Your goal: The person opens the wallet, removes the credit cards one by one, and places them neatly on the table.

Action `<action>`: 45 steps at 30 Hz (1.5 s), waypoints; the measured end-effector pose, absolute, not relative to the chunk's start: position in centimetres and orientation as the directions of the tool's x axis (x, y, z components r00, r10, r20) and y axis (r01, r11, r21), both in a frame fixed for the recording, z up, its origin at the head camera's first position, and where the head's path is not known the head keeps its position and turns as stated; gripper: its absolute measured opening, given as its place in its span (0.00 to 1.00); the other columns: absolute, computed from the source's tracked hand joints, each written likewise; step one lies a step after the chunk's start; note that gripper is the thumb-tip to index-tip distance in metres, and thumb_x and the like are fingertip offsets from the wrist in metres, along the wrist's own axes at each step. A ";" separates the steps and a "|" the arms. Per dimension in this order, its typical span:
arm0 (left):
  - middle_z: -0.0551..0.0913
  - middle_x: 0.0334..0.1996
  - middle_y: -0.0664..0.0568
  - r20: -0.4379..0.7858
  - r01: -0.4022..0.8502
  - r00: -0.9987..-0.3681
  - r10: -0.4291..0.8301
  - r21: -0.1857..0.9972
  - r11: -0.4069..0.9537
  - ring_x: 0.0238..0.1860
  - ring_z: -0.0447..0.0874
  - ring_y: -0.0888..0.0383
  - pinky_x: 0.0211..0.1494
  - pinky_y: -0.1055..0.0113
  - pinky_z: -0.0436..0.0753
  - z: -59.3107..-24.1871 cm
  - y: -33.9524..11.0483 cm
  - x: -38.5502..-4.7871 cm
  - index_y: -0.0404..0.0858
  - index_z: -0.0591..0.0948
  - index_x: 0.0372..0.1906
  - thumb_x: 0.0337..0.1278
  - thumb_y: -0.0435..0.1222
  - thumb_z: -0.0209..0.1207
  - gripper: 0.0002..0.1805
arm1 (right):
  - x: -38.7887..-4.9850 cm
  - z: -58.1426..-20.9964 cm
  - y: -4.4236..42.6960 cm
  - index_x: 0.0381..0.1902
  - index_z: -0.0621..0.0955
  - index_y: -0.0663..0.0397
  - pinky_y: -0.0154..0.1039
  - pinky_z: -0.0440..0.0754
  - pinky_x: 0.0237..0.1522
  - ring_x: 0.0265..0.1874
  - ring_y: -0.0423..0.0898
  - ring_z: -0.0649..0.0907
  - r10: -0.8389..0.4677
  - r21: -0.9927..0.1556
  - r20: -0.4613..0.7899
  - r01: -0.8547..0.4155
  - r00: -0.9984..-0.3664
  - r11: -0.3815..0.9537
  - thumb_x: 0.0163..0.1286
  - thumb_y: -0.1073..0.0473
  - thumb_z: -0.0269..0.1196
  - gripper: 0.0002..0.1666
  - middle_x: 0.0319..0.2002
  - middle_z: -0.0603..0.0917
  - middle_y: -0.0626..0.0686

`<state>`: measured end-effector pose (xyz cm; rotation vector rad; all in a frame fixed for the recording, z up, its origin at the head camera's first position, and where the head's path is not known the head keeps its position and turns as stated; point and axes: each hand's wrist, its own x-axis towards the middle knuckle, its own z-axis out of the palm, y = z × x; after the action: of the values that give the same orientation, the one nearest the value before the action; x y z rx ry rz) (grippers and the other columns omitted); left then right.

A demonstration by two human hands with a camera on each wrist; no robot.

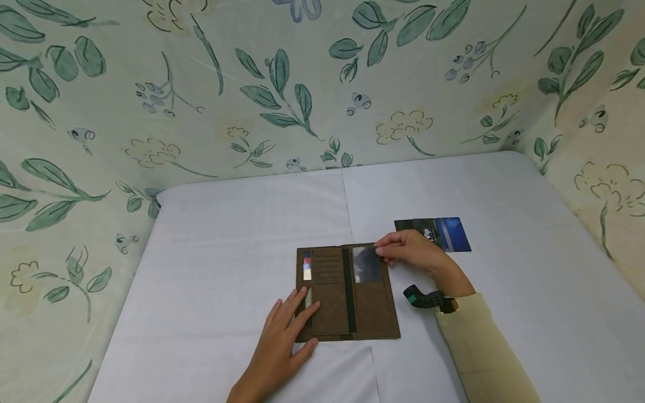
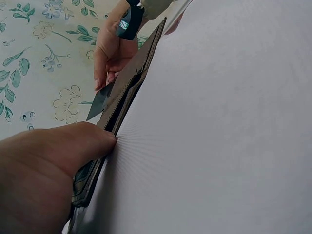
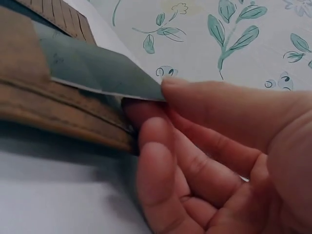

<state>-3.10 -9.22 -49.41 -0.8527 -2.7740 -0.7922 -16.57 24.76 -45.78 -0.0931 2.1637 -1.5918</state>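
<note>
An open brown wallet (image 1: 330, 313) lies on the white-covered table, with card slots in its left half and a dark band along the fold. My left hand (image 1: 284, 341) rests spread on its lower left part; in the left wrist view the thumb (image 2: 92, 144) touches the wallet's edge. Between thumb and fingers my right hand (image 1: 413, 252) pinches the corner of a dark, shiny card (image 3: 97, 66), which is partly inside the wallet's right pocket. A strip of a coloured card (image 1: 307, 266) shows in the left side.
Behind the right hand lie a blue card (image 1: 456, 234) and a dark card (image 1: 405, 225), partly hidden by that hand. The white tablecloth (image 1: 242, 224) extends around the wallet. Floral fabric (image 1: 302, 84) hangs behind the table and at its sides.
</note>
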 end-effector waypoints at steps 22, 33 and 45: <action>0.57 0.74 0.49 0.261 0.549 -0.835 0.485 0.449 0.705 0.73 0.54 0.46 0.69 0.40 0.56 -49.3 -9.1 -3.0 0.51 0.69 0.70 0.56 0.47 0.64 0.35 | -16.2 -44.7 25.8 0.54 0.79 0.56 0.36 0.80 0.31 0.30 0.49 0.78 -0.028 -0.935 -0.144 0.127 -0.989 0.331 0.68 0.53 0.63 0.20 0.34 0.82 0.57; 0.57 0.74 0.49 0.264 0.551 -0.834 0.484 0.438 0.710 0.74 0.54 0.47 0.69 0.41 0.56 -49.4 -9.1 -3.0 0.51 0.68 0.70 0.55 0.47 0.64 0.35 | -15.7 -42.8 28.5 0.50 0.81 0.61 0.33 0.80 0.35 0.35 0.45 0.79 0.127 -0.899 -0.121 0.163 -0.984 0.406 0.67 0.44 0.62 0.26 0.38 0.83 0.53; 0.57 0.74 0.49 0.276 0.558 -0.829 0.485 0.440 0.704 0.73 0.54 0.46 0.69 0.41 0.56 -49.3 -9.2 -3.1 0.51 0.68 0.70 0.55 0.47 0.65 0.36 | -15.1 -41.8 32.6 0.55 0.78 0.59 0.25 0.79 0.37 0.38 0.42 0.78 0.320 -0.913 -0.182 0.281 -0.930 0.295 0.66 0.41 0.61 0.31 0.42 0.79 0.44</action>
<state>-3.06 -9.19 -49.33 -0.8529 -2.7690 -0.7834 -15.13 32.60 -41.79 0.5926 2.5559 -1.7903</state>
